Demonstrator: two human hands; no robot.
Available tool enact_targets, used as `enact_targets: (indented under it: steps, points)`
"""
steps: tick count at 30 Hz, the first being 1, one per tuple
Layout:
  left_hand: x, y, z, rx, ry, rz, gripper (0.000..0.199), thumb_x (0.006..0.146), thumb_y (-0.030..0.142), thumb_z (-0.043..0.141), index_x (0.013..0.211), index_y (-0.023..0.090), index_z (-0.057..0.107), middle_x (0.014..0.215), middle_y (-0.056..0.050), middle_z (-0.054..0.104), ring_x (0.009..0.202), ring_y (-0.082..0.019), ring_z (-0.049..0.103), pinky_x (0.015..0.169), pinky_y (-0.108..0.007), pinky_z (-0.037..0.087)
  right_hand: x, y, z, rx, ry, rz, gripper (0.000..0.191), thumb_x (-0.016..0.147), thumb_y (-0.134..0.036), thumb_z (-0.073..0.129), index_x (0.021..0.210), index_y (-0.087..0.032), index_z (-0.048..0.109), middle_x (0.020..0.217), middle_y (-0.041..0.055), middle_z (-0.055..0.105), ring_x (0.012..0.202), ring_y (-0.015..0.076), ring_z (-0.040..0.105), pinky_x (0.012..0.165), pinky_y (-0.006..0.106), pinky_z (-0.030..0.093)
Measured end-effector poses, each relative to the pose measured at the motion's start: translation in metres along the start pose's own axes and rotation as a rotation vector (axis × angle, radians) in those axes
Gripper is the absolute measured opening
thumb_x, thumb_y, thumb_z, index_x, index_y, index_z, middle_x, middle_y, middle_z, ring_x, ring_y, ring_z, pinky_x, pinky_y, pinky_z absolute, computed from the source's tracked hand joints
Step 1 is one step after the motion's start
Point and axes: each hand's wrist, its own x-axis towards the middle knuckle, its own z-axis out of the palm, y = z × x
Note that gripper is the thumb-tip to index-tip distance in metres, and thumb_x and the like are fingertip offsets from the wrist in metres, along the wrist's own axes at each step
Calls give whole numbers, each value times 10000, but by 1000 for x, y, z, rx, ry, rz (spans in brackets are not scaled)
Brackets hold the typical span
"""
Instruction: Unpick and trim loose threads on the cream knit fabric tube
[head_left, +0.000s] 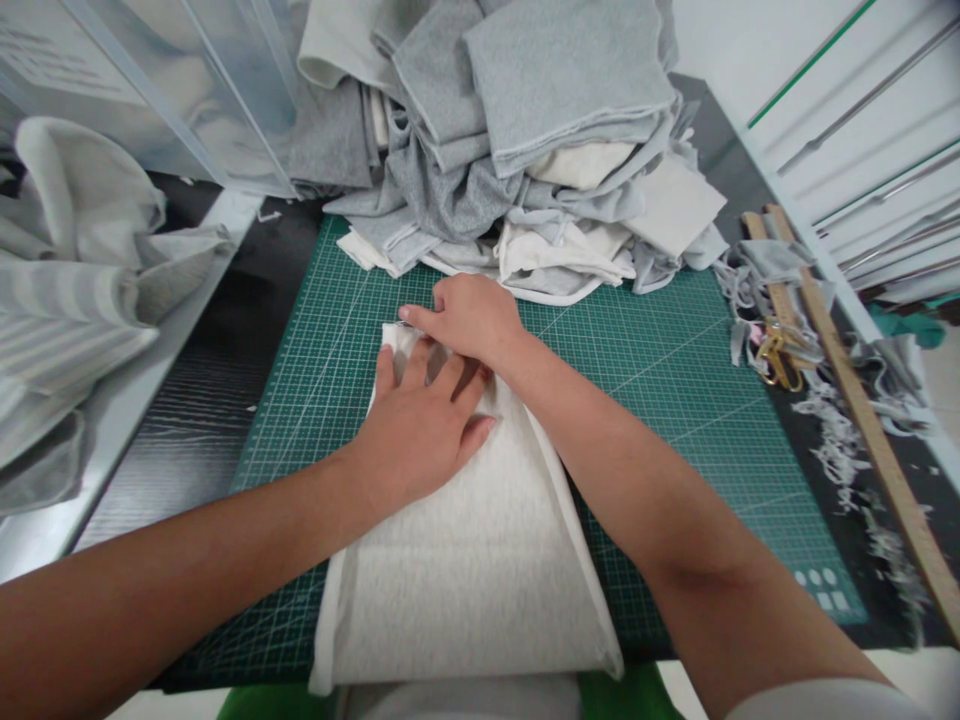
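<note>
A pale cream folded cloth (480,580) lies lengthwise on the green gridded cutting mat (675,370), its near end at the table's front edge. My left hand (424,425) rests flat on the upper part of the cloth with its fingers spread. Just beyond it, my right hand (469,318) is at the cloth's far end, fingers curled down and thumb reaching left along the far edge. What its fingers hold is hidden.
Grey and cream fabric pieces (570,80) are heaped at the back. Striped cloth (67,310) lies at the left beside a translucent bin (202,90). On the right are gold-handled scissors (780,358), a wooden strip (877,440) and fabric scraps (832,440).
</note>
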Motion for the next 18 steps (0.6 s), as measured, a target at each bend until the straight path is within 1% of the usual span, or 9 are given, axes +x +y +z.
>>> enact_targets:
  steps: [6,13,18]
  points:
    - [0,0,0,-7,10,2,548,1013,488,447,1489,219,489,1536,-155,467,1426,-502,356,1106,-773,288,0,2,1,14,6,-23,588,926,-687,443,888,-198,765,852,87,739,799,219,639,664,311,399]
    - [0,0,0,7,10,10,553,1020,486,432,1496,208,481,1553,-160,451,1423,-503,357,1103,-777,289,2,5,2,38,30,-36,552,897,-680,493,801,-198,744,777,65,710,722,200,607,595,307,343]
    - [-1,0,1,10,13,3,547,1021,496,431,1492,222,484,1569,-147,437,1432,-495,351,1110,-774,283,3,7,4,61,47,-40,523,877,-669,535,762,-194,722,760,58,691,698,192,584,590,310,328]
